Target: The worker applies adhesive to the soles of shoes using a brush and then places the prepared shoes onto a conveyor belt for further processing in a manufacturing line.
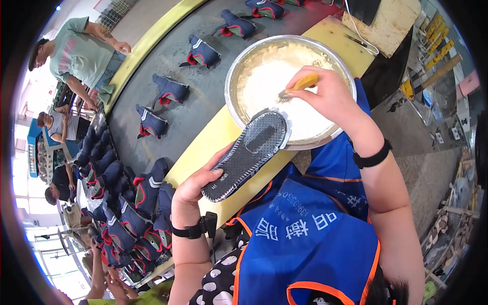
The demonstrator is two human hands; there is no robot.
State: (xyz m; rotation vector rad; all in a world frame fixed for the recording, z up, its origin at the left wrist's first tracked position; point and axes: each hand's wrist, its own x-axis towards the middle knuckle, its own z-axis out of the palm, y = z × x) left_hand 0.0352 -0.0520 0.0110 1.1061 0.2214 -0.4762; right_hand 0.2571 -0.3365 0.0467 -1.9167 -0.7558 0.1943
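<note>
My left hand (193, 188) is closed around the heel end of a dark shoe upper (239, 162), thumb on top. Its perforated black underside faces up, with pale stitching all along the edge. A wet-looking darker patch lies near the toe, which reaches over the rim of a steel basin (230, 91). Inside the basin is a thick white paste (310, 122). Over this paste, my right hand (325, 96) pinches a small brush (306, 81) by its yellow handle, bristles pointing down to the left. Whether the bristles touch the paste I cannot tell.
Several navy shoe uppers (170, 89) lie spaced along a dark conveyor belt (132, 91) with yellow edging (203, 137). More are heaped (134, 213) at the left. Across the belt stands a person (84, 56); others sit farther back. A white cord (356, 28) runs behind the basin.
</note>
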